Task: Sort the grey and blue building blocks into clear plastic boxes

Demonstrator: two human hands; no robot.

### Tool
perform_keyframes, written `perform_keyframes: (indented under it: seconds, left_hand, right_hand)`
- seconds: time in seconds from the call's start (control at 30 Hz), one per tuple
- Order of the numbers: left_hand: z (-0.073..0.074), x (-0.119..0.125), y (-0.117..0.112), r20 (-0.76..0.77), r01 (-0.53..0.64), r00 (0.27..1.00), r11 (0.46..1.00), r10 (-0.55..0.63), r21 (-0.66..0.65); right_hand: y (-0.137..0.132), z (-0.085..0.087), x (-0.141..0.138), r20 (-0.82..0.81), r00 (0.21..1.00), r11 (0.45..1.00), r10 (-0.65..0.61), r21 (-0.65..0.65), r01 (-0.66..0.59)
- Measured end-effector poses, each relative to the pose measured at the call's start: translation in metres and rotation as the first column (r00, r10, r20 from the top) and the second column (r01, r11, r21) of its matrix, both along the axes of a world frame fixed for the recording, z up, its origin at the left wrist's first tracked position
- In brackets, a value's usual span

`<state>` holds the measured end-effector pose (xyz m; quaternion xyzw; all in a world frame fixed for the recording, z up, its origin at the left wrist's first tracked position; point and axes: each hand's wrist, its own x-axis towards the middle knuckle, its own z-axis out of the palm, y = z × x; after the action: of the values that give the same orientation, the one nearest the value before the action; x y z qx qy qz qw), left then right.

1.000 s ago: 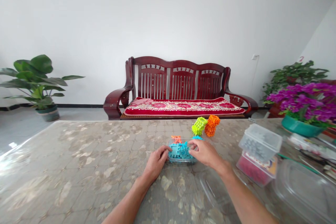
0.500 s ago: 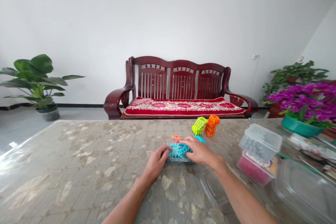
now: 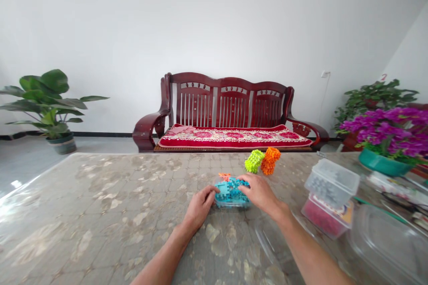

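A small clear plastic box (image 3: 232, 205) full of blue interlocking toy blocks (image 3: 230, 189) stands on the table in front of me. At its left end, my left hand (image 3: 200, 207) is closed, thumb and fingers pinching the box's side. My right hand (image 3: 261, 192) reaches over the right end with its fingers bent down among the blue blocks. Whatever those fingertips grip is hidden. Some orange-red blocks (image 3: 224, 177) show just behind the box. Farther back stand a built lime-green block shape (image 3: 254, 161) and an orange one (image 3: 270, 160).
To the right, a clear box with grey blocks (image 3: 329, 182) is stacked on a box with red contents (image 3: 326, 216). Clear plastic lids (image 3: 384, 240) lie nearby. Purple flowers (image 3: 394, 127) in a teal pot stand at the far right. Beyond the table is a wooden bench (image 3: 230, 102).
My right hand has drawn slightly to the right, uncovering more of the blue blocks. A blue shape seen behind that hand before is out of sight now. My left hand keeps its place.
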<state>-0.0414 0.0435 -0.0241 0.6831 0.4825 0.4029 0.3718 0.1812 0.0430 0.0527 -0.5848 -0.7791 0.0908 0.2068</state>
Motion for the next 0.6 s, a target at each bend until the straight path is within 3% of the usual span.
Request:
perform_keyframes:
  seconds: [0.17, 0.3, 0.6]
  left_hand:
    - [0.001, 0.000, 0.000, 0.002, -0.001, 1.000, 1.000, 0.001, 0.001]
    - [0.003, 0.000, -0.001, -0.011, 0.002, 1.000, 1.000, -0.002, 0.001]
    - [0.004, 0.000, -0.001, -0.010, -0.001, 1.000, 1.000, 0.001, 0.001]
  right_hand:
    - [-0.001, -0.010, 0.006, 0.114, 0.993, 1.000, 0.000, 0.017, -0.002]
    - [-0.004, -0.017, 0.007, 0.095, 0.994, 0.999, 0.047, 0.012, -0.048]
    - [0.001, -0.020, 0.005, 0.071, 0.997, 0.999, 0.028, 0.017, -0.029]
